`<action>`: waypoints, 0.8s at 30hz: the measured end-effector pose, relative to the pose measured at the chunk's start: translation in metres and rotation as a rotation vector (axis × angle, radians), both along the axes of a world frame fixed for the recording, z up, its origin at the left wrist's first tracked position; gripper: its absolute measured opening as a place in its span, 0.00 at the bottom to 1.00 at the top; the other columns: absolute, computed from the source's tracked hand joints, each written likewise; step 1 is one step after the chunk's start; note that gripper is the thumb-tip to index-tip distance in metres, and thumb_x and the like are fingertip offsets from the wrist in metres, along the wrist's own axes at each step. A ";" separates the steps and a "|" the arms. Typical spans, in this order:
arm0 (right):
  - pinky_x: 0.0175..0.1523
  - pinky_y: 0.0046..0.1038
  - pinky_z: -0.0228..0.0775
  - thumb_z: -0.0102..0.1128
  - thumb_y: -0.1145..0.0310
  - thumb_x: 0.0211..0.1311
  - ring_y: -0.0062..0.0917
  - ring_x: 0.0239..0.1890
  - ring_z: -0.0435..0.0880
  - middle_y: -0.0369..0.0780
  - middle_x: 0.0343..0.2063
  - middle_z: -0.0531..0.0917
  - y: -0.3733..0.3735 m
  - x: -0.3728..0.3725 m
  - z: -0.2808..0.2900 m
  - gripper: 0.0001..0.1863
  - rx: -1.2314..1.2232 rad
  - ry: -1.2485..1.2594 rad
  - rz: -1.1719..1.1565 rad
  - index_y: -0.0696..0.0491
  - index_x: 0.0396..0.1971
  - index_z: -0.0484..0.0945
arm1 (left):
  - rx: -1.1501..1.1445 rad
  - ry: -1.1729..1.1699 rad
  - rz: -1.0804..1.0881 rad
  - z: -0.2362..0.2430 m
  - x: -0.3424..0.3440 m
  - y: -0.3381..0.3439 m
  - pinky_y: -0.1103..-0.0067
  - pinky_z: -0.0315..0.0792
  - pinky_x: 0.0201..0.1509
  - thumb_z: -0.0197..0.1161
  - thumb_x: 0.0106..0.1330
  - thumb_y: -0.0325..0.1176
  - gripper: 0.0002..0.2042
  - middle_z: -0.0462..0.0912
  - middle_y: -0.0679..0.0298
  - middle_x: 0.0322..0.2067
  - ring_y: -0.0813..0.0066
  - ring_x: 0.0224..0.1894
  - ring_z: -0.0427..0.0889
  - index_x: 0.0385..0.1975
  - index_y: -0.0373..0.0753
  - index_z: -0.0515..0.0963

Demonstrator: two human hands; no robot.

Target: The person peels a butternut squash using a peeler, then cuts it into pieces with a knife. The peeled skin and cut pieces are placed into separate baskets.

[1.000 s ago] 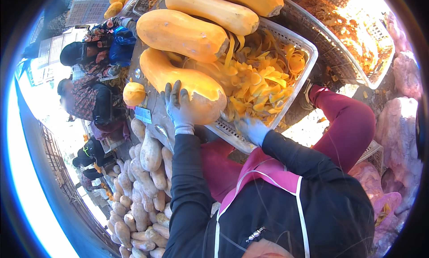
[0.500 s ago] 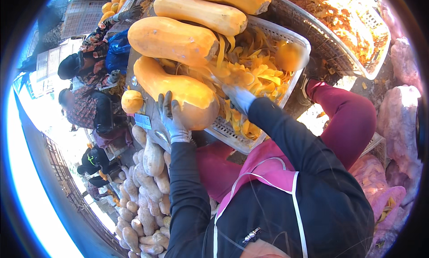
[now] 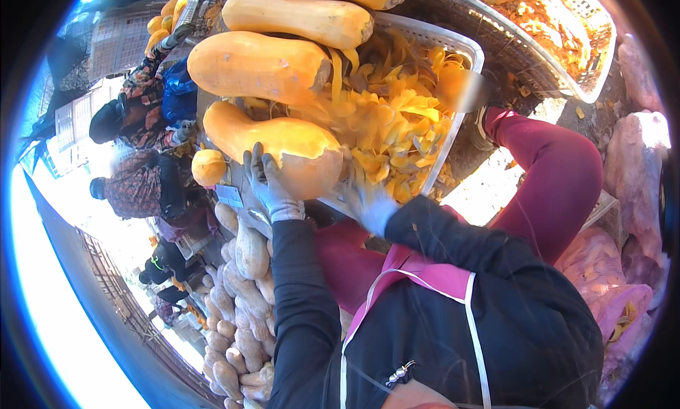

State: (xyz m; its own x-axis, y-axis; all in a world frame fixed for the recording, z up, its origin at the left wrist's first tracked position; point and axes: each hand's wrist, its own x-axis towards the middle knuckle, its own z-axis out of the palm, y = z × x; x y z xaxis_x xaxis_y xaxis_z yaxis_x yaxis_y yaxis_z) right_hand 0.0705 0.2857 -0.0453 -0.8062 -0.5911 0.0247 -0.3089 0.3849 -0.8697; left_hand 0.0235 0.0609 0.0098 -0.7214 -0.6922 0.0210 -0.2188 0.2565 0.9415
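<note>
Near squash (image 3: 273,138) laid left of peelings (image 3: 407,118), peelings held in crate (image 3: 450,141), three squashes (image 3: 297,17) ranged behind, second crate (image 3: 510,51) set beyond at right, squash heap (image 3: 249,346) piled at lower left, sacks (image 3: 630,182) stood far right.

This was a sunlit produce-peeling yard: peeled orange squashes (image 3: 255,67) lined the counter (image 3: 237,171), a plastic crate (image 3: 443,159) of peelings (image 3: 404,111) sat along its right edge, unpeeled squashes (image 3: 251,249) lay heaped past its near left corner, and other workers (image 3: 138,186) sat beyond its left edge.
</note>
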 end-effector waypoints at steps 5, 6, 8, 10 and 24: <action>0.42 0.39 0.72 0.54 0.65 0.67 0.38 0.37 0.77 0.45 0.36 0.77 0.016 -0.008 -0.034 0.14 -0.055 -0.191 -0.049 0.56 0.48 0.74 | 0.008 0.044 0.005 0.004 -0.016 0.022 0.73 0.68 0.68 0.59 0.74 0.28 0.31 0.74 0.59 0.65 0.69 0.63 0.73 0.73 0.34 0.53; 0.37 0.36 0.70 0.54 0.63 0.68 0.33 0.30 0.75 0.42 0.29 0.75 0.014 -0.043 -0.031 0.12 -0.166 -0.628 -0.102 0.55 0.43 0.74 | -0.008 0.051 0.010 0.001 -0.017 0.021 0.72 0.68 0.69 0.60 0.74 0.29 0.30 0.74 0.59 0.66 0.69 0.64 0.72 0.72 0.33 0.57; 0.26 0.30 0.65 0.53 0.58 0.70 0.25 0.16 0.71 0.36 0.16 0.73 0.005 -0.098 -0.014 0.13 -0.521 -1.595 -0.501 0.52 0.33 0.75 | -0.055 0.054 0.006 -0.005 -0.020 0.018 0.71 0.66 0.70 0.61 0.73 0.30 0.27 0.73 0.57 0.66 0.67 0.65 0.71 0.69 0.32 0.64; 0.38 0.35 0.75 0.50 0.58 0.73 0.31 0.29 0.81 0.43 0.28 0.80 -0.020 -0.037 -0.059 0.14 -0.100 -0.664 0.030 0.53 0.45 0.75 | -0.152 0.023 -0.017 -0.009 -0.025 0.007 0.69 0.64 0.72 0.62 0.72 0.31 0.23 0.73 0.55 0.67 0.64 0.67 0.69 0.66 0.34 0.71; 0.47 0.50 0.74 0.48 0.47 0.72 0.53 0.42 0.84 0.55 0.34 0.85 -0.020 -0.165 0.100 0.25 0.198 -0.013 0.128 0.56 0.39 0.79 | -0.638 -0.168 -0.122 -0.001 -0.034 -0.028 0.59 0.48 0.78 0.58 0.73 0.43 0.16 0.77 0.59 0.65 0.53 0.74 0.62 0.56 0.53 0.84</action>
State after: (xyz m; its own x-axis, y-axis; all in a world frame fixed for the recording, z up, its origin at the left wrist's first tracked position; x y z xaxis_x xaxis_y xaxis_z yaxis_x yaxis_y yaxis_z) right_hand -0.0941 0.2657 0.0546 -0.7239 -0.6808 -0.1114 -0.3556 0.5066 -0.7854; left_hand -0.0105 0.0330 0.0089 -0.8226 -0.4950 0.2798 -0.2833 0.7834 0.5532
